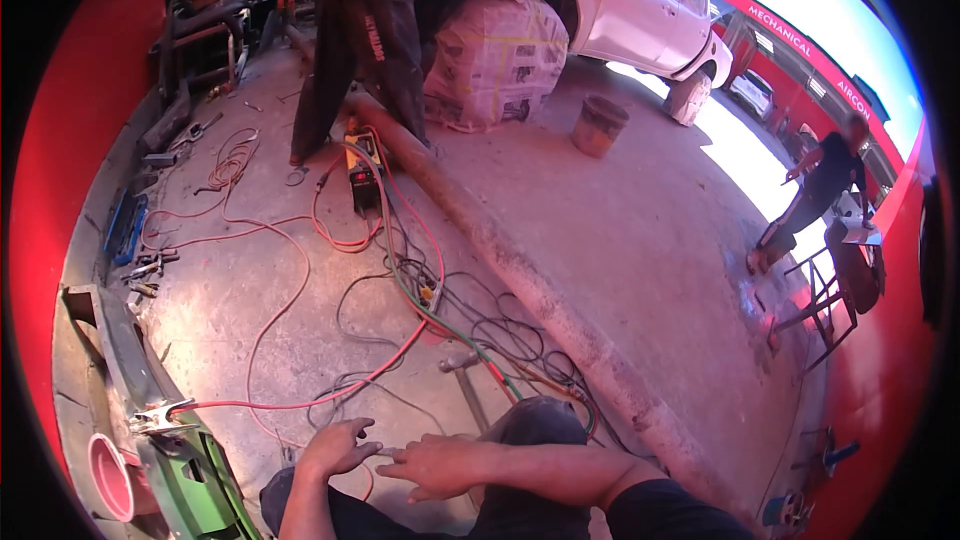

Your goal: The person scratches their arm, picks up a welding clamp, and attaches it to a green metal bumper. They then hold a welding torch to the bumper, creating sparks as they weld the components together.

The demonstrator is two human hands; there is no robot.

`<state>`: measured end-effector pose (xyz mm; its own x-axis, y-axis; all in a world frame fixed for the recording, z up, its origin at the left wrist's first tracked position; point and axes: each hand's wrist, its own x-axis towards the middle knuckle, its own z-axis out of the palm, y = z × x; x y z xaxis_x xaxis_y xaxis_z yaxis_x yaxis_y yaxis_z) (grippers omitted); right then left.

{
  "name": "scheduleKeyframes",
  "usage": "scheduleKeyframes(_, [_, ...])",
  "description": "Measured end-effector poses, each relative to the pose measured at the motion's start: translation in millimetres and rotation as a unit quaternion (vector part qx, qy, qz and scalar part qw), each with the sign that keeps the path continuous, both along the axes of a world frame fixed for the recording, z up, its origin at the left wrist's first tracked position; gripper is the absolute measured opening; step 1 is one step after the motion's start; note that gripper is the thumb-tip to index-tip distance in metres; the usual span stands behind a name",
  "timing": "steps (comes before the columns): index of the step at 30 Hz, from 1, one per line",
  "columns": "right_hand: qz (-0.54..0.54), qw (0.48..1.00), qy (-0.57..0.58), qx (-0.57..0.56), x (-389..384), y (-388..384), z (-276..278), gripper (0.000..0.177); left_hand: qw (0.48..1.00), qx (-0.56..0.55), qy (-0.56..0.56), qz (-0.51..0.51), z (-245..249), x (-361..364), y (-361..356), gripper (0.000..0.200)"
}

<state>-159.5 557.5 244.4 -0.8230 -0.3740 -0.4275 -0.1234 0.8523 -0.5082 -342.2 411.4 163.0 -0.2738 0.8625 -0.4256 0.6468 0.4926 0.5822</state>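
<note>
A: So, what is filling the view, biggest first?

B: A concrete floor (620,240) is spreading across everything. A white car (620,0) is sitting at the far end, and one wheel (495,60) is sitting wrapped in newspaper. A long pipe (540,290) is lying slantwise across the floor, running from the car end down towards the wearer.

A: Anyone else about?

B: A person in dark overalls (365,30) is standing by the wrapped wheel, and another person (825,180) is bending over well off to the right.

A: And nearer in?

B: A green frame (195,480) is lying at the lower left with a clamp (160,416) gripping it. A red cable (300,402) is trailing from the clamp towards a welding machine (362,175). A hammer (462,365) is lying just beyond the hands, apart from them.

A: The hands themselves?

B: The left hand (338,447) is hovering with its fingers spread and half curled. The right hand (435,467) is stretching its forefinger and thumb towards the left one. A thin pale piece (385,451) is showing right between the two sets of fingertips, above the lap. It is too small to name, and I cannot tell whether either hand is pinching it or only touching it.
</note>
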Motion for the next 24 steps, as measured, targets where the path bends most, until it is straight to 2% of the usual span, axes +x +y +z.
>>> scheduleKeyframes(7, [0.0, 1.0, -0.001, 0.002, -1, -1, -3, 0.071, 1.0, -0.002, -0.013, 0.012, 14, 0, -2, 0.061])
scheduleKeyframes(24, [-0.006, 1.0, -0.006, -0.002, -2, -2, -4, 0.069, 1.0, 0.012, -0.008, 0.007, 10, -2, -5, 0.06])
